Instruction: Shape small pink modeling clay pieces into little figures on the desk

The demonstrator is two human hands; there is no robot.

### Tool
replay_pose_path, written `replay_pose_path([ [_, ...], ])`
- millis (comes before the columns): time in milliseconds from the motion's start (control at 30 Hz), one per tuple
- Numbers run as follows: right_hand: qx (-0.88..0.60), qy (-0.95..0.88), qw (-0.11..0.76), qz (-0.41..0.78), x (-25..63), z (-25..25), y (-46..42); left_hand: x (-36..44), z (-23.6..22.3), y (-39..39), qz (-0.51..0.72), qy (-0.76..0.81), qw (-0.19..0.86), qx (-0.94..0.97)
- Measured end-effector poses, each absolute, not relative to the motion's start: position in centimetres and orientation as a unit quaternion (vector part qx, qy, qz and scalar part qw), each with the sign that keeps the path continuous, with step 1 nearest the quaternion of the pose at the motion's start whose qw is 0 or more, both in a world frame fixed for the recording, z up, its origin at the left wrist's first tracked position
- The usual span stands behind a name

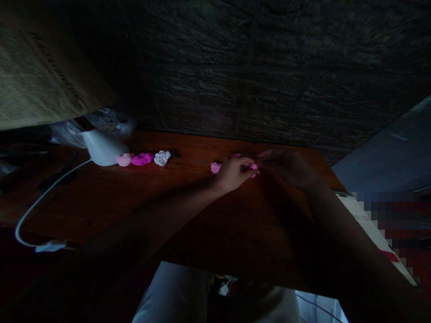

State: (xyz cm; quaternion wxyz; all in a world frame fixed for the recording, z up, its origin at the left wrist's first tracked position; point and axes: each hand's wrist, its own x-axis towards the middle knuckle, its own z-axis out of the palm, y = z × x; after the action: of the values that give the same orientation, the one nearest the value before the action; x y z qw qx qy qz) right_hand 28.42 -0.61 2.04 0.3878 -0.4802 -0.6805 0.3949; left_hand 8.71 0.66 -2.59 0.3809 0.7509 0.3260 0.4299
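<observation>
My left hand (233,174) is closed, its thumb and fingers pinching a small pink lump (253,167) that looks like modelling clay. Just to the right, my right hand (286,167) reaches in with its fingers stretched toward that lump; shadow hides whether its fingertips touch it. Another pink lump (216,168) lies on the wooden table beside my left hand, partly covered by it. Behind the same hand, a further bit of pink clay (236,155) peeks out. Farther left, a pale pink lump (124,159), a magenta lump (142,159) and a white lump (162,158) sit in a row.
A white lamp base (103,148) stands at the left, its shade (43,76) printed with text. Its white cord (33,208) loops over the table's edge. Clear plastic (111,122) lies behind it. A dark brick-textured wall (235,67) borders the wooden table (202,220).
</observation>
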Motion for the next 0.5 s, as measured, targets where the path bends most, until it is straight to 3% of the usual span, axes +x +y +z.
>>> replay_pose_path([
  [500,-0.490,-0.648,0.405,0.420,28.14,1.84,-0.56,8.61,-2.22,0.41,0.424,0.329,0.369,0.759],
])
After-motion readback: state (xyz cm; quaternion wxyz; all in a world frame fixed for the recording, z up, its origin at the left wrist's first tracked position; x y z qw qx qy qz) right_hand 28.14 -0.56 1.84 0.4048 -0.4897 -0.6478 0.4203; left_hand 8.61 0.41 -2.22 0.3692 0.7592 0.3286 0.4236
